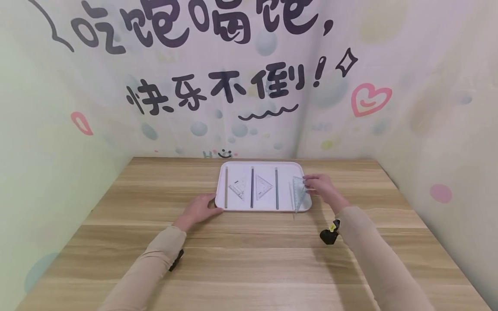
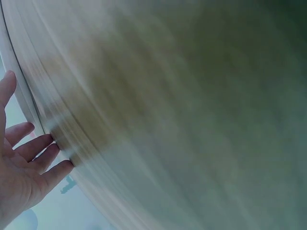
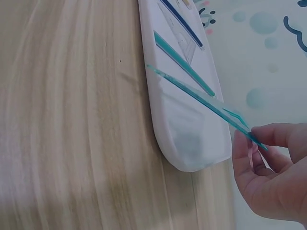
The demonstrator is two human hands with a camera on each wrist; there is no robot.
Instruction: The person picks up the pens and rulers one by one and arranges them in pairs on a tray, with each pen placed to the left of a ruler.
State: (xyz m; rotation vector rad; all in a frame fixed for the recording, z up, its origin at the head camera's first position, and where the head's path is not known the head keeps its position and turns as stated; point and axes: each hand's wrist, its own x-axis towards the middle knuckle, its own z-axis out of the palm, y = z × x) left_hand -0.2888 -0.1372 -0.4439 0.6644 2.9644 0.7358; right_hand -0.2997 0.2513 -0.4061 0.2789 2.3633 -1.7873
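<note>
My right hand (image 1: 320,185) pinches a clear blue-green set square (image 1: 298,193) by one edge, at the right end of a white tray (image 1: 285,209). In the right wrist view the set square (image 3: 201,100) is tilted nearly edge-on above the tray (image 3: 160,136), between thumb and fingers. My left hand (image 1: 199,210) is at the tray's near left corner, thumb along the front edge and fingers at the left side. The left wrist view shows this hand (image 2: 26,167) with its fingers spread and slightly bent.
On the tray lie a brown pencil (image 1: 226,188), a dark pencil (image 1: 252,188) and a grey-green pencil (image 1: 276,188). Between them are two clear set squares, one on the left (image 1: 238,188) and one in the middle (image 1: 263,187). The wooden table (image 1: 249,259) meets a printed wall covering (image 1: 186,138) behind.
</note>
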